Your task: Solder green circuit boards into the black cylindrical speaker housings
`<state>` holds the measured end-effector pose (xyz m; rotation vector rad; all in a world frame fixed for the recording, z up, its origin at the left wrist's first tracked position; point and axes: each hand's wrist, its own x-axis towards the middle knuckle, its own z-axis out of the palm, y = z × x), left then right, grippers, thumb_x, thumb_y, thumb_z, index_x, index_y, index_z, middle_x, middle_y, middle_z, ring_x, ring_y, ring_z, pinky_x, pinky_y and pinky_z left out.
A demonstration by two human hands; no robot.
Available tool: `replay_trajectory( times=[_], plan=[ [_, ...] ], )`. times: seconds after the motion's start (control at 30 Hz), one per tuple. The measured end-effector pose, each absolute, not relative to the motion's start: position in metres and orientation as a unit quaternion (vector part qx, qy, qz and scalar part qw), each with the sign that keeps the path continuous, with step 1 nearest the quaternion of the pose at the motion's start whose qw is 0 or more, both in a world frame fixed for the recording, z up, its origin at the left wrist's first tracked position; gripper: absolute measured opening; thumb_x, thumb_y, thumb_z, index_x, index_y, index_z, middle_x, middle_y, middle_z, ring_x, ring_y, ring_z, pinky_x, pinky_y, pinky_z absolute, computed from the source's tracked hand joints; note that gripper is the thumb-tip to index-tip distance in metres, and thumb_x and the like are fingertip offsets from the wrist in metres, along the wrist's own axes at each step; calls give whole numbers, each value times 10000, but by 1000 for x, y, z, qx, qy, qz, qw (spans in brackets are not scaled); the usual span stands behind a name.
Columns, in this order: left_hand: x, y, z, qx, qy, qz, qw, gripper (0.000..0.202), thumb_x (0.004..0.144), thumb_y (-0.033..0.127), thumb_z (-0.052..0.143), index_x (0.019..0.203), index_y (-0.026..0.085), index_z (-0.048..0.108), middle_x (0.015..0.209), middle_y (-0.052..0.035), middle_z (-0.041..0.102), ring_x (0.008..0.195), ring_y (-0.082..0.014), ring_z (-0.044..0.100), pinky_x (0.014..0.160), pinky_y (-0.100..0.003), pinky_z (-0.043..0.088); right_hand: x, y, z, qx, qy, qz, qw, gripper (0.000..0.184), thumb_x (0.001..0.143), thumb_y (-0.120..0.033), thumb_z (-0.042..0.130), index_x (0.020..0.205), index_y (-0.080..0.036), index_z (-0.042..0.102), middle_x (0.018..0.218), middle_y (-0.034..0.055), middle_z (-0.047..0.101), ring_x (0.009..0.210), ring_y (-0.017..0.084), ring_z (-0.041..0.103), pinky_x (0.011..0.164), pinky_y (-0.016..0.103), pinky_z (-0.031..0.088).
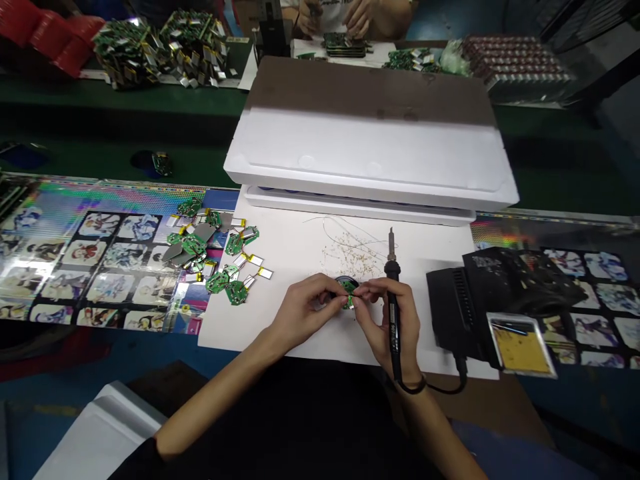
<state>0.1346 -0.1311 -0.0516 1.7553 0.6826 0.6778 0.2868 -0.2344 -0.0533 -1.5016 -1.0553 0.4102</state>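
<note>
Left hand (305,312) angled in from the lower left, fingers curled, grip pinching a small green circuit board (349,288) at the fingertips, board mostly hidden by fingers; right hand (395,320) just beside it, grip clenched around a slim black soldering iron (393,270), metal tip upward.

circuit boards (220,257) lie left of the soldering station (457,310)
</note>
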Motion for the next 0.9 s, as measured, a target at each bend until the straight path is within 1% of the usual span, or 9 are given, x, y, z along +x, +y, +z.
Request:
replay_trajectory(
  times=[0.2,0.37,0.5,0.7,0.8,0.9],
  plan=[
    [135,-133,-51,751,280,278,530,117,1001,295,717,967,190,755,927,-63,761,806,-163,652,707,-275,502,288,-233,-52,-642,-440,212,591,301,946,-213,755,1210,-268,622,997,23,744,904,183,716,833,357,584],
    [135,-133,-48,748,284,271,535,115,998,293,720,977,188,762,914,-54,756,786,-153,632,707,-273,492,287,-233,-51,-642,-421,217,602,309,933,-196,779,1191,-270,625,949,-2,761,842,157,715,804,324,574],
    [137,-133,-45,712,300,269,575,146,991,325,738,978,185,777,907,-46,766,753,-141,602,703,-271,479,286,-232,-52,-642,-412,220,608,313,925,-209,797,1176,-267,620,930,-2,774,847,170,748,808,336,588],
    [139,-136,-47,627,334,262,654,270,967,429,759,950,160,769,901,-70,765,779,-165,657,694,-282,477,285,-230,-53,-641,-404,223,614,299,924,-227,794,1148,-258,598,870,-2,753,832,180,752,764,333,588],
    [139,-138,-48,612,334,261,667,237,972,393,744,943,158,741,900,-63,749,789,-163,660,708,-279,489,281,-229,-55,-640,-404,224,614,298,926,-223,780,1153,-263,591,869,-10,729,824,171,733,772,333,592],
    [137,-136,-49,645,332,277,630,146,988,308,704,934,172,705,878,-43,717,765,-148,629,685,-271,476,280,-232,-57,-637,-416,227,608,284,936,-207,752,1166,-267,595,906,-4,712,834,165,704,782,336,590]
  ],
)
